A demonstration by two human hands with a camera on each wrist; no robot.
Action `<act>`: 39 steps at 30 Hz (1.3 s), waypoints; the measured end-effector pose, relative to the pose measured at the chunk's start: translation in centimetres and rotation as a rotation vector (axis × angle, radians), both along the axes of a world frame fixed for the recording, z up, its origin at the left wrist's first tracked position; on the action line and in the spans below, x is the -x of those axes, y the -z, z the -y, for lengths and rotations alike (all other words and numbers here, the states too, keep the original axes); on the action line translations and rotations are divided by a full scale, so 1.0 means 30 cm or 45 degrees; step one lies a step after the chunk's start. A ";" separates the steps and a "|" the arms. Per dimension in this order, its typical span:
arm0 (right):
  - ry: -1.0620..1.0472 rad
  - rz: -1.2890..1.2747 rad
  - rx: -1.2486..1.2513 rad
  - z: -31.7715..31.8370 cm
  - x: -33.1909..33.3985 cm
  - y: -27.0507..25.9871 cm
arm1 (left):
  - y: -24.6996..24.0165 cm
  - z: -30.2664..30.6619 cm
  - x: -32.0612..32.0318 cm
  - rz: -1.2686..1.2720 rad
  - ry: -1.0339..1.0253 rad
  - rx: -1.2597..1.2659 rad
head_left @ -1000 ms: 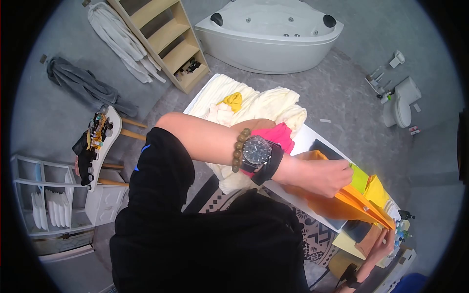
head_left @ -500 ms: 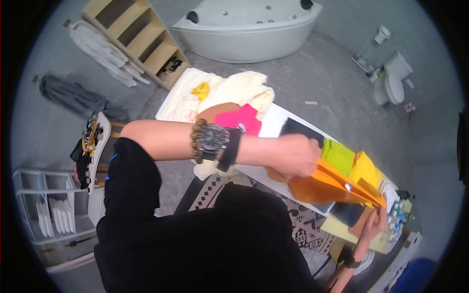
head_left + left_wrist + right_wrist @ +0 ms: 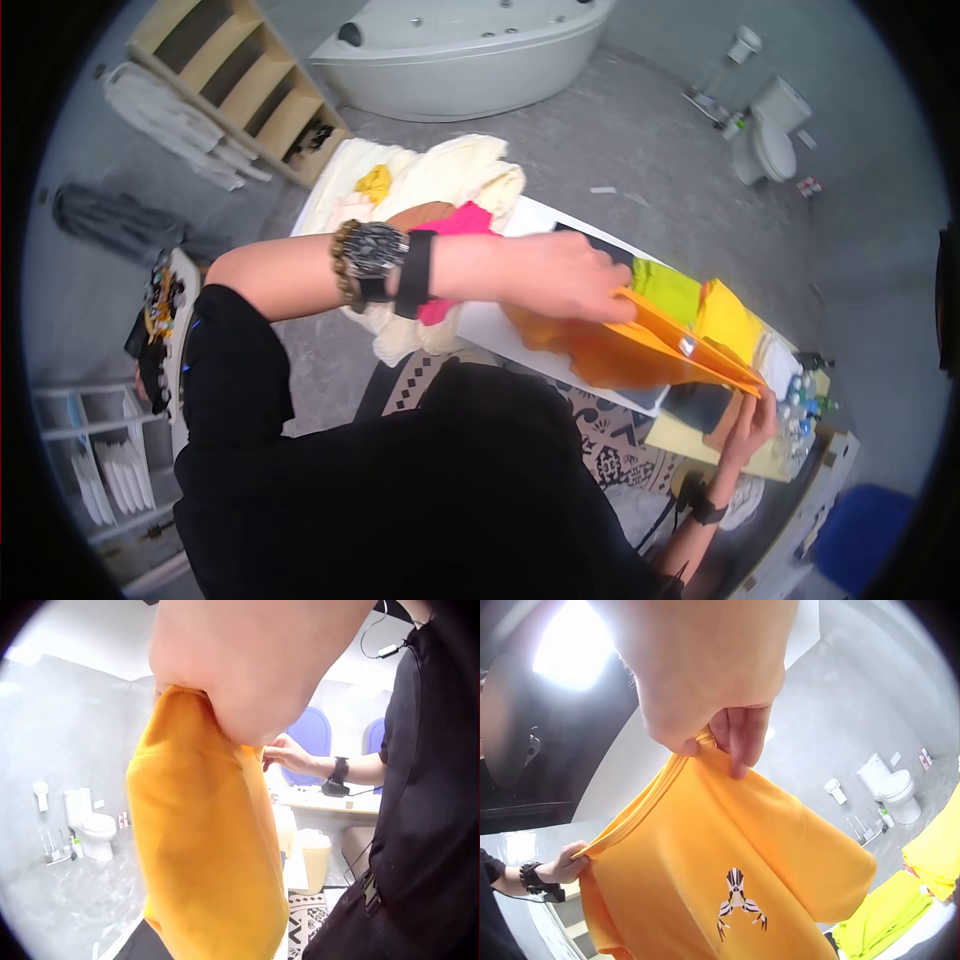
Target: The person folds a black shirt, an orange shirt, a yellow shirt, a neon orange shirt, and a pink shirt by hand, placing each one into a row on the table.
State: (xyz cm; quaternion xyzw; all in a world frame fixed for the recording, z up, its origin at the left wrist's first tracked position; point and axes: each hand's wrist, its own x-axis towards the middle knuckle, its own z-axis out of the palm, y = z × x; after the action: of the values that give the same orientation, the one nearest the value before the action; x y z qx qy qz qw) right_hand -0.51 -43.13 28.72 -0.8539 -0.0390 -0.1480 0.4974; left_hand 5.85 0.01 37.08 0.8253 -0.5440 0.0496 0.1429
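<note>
An orange T-shirt hangs stretched between both hands over the white table. My left hand, with a watch and a bead bracelet on its wrist, grips one bunched end. In the left wrist view, the left hand has its fingers curled round the T-shirt. My right hand holds the far end at the lower right. The right wrist view shows the right hand pinching the folded edge of the T-shirt, which bears a small printed logo.
A lime-green shirt and a yellow shirt lie on the table's right end. Cream towels and a pink cloth are piled at its left end. A bathtub, toilet, wooden shelf and patterned rug surround it.
The head view has swung, so everything sits further up and left in the frame. Both hands keep their hold, and the orange T-shirt is pulled slightly longer between them.
</note>
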 end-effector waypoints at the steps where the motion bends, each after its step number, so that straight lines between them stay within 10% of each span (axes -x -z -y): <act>1: -0.036 0.090 -0.022 -0.024 -0.001 -0.015 | -0.017 -0.017 -0.013 -0.179 0.029 0.056; 21: -0.326 0.065 -0.264 -0.378 -0.078 -0.421 | -0.049 -0.108 -0.333 -0.731 -0.554 0.499; 32: -0.242 0.007 0.108 -0.258 -0.064 -0.403 | -0.147 -0.162 -0.169 -0.139 -0.379 0.664; 39: -0.401 0.109 0.067 -0.278 0.030 -0.509 | -0.258 -0.167 -0.028 -0.357 -0.307 0.699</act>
State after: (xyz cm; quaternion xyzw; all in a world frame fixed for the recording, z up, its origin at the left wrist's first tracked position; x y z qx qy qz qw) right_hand -1.42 -34.80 43.98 -0.8430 -0.1971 -0.1033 0.4898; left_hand 6.69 5.00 44.82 0.8132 -0.3836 0.0968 0.4267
